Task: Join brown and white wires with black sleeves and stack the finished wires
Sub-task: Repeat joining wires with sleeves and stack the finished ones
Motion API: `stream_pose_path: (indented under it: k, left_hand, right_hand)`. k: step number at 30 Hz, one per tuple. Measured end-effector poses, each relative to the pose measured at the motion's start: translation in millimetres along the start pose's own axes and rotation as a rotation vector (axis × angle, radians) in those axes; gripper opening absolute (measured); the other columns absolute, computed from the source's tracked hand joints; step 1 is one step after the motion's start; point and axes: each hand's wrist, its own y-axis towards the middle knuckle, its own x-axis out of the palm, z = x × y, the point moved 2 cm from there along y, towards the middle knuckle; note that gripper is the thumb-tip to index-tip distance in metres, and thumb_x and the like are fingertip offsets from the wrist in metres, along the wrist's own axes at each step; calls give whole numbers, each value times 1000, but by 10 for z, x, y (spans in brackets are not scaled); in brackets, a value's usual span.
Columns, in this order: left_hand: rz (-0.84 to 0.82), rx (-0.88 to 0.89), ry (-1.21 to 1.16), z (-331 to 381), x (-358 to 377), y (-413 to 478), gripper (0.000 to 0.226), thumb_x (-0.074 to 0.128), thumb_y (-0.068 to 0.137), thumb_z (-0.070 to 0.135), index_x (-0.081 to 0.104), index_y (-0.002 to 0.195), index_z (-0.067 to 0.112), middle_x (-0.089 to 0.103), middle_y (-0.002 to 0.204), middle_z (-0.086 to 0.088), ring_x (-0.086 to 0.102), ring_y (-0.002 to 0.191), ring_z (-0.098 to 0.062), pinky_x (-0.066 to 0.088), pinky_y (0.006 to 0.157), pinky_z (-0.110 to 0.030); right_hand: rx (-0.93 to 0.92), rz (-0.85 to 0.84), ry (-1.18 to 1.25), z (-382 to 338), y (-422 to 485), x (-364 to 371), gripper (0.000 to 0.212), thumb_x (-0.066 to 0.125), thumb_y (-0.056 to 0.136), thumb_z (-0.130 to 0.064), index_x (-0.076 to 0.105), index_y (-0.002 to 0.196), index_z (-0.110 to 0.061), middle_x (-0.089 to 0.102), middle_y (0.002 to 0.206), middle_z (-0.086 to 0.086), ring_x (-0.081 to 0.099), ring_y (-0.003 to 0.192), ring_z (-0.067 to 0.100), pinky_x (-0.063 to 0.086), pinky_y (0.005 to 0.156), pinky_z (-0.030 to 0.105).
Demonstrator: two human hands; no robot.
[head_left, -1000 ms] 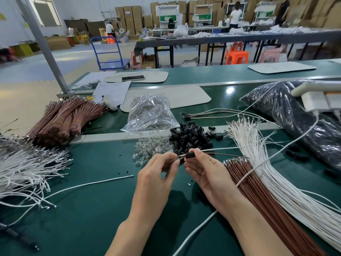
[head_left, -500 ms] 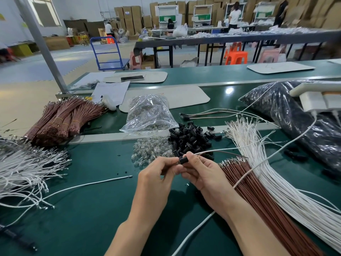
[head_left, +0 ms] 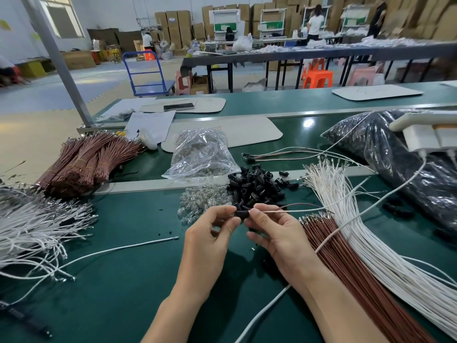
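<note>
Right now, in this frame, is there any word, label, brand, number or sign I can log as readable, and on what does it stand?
No text in this picture can be read.
Print on the white paper sheets: too faint and blurred.
The blue label on a brown cardboard box at the far wall: too small.
Scribbles on the pale oval mat at the far right: not legible.

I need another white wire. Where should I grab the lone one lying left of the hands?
Pinch the lone white wire by its insulated middle, coming down from above. That stretch lies flat on the green mat, clear of the tangled white pile, and the metal terminal at its right end looks too small to hold.
</note>
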Motion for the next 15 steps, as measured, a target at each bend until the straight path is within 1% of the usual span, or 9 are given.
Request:
stream_pose_path:
  k: [2, 3, 5, 6, 7, 9, 11, 13, 15]
  left_hand:
    - [-15, -31, 7, -7, 10, -7, 16, 70, 96, 30, 67, 107, 41, 71, 92, 21, 66, 86, -3, 46, 71, -11]
    - [-26, -48, 32, -9, 15, -14, 17, 67, 96, 37, 64, 112, 41, 69, 93, 22, 65, 85, -4, 47, 70, -12]
    - [-50, -75, 116, -8, 23, -28, 30, 58, 96, 54, 57, 123, 42, 65, 93, 25, 63, 78, -4, 47, 66, -17]
    - [-62, -82, 168, -6, 24, -33, 36, 51, 96, 61, 54, 126, 42, 63, 90, 25, 62, 73, -4, 46, 62, -20]
    - [-69, -82, 220, -2, 24, -40, 38, 44, 95, 66, 53, 125, 43, 62, 85, 25, 60, 70, -4, 44, 60, -24]
    - [-81, -64, 320, 20, 31, -50, 37, 32, 95, 71, 52, 114, 46, 62, 80, 26, 59, 67, -3, 40, 58, -29]
    - [-85, -51, 398, 55, 46, -59, 41, 22, 93, 77, 47, 104, 45, 63, 77, 26, 59, 67, -2, 42, 58, -32]
    - [-76, -62, 452, 67, 60, -56, 47, 17, 89, 81, 41, 98, 42, 64, 68, 14, 59, 64, -5, 48, 62, -34]
    - [-79, -78, 491, 67, 73, -49, 50, 16, 88, 81, 38, 94, 37, 62, 63, 8, 59, 62, -7, 48, 63, -37]
  right_hand:
    - [-26, 19, -17, -2, -3, 4, 20, 80, 69, -17, 76, 88, -14, 74, 85, 9, 74, 79, 18, 58, 60, 24]
    - [-37, 21, -26, 1, -5, 11, 18, 80, 69, -17, 76, 86, -15, 75, 86, 9, 75, 81, 20, 58, 60, 24]
    - [-60, 9, -62, 10, -16, 27, 12, 80, 70, -18, 78, 82, -18, 76, 89, 11, 76, 86, 22, 58, 62, 24]
    - [-72, 1, -89, 12, -23, 35, 10, 80, 70, -19, 79, 80, -20, 77, 91, 11, 76, 88, 22, 57, 62, 23]
    - [-80, -6, -117, 16, -29, 44, 10, 80, 70, -20, 78, 81, -21, 77, 92, 11, 76, 90, 22, 57, 62, 23]
    - [-87, -23, -157, 25, -38, 57, 17, 81, 70, -23, 75, 86, -18, 78, 94, 12, 76, 92, 22, 58, 61, 24]
    - [-87, -38, -192, 29, -46, 68, 29, 81, 70, -26, 71, 94, -13, 78, 94, 10, 76, 92, 21, 58, 61, 25]
    - [-90, -40, -220, 23, -51, 73, 36, 82, 70, -30, 70, 98, -11, 78, 92, 9, 76, 90, 19, 58, 61, 25]
    - [-92, -42, -224, 25, -45, 61, 35, 80, 71, -30, 70, 99, -11, 78, 90, 8, 76, 88, 18, 58, 61, 25]
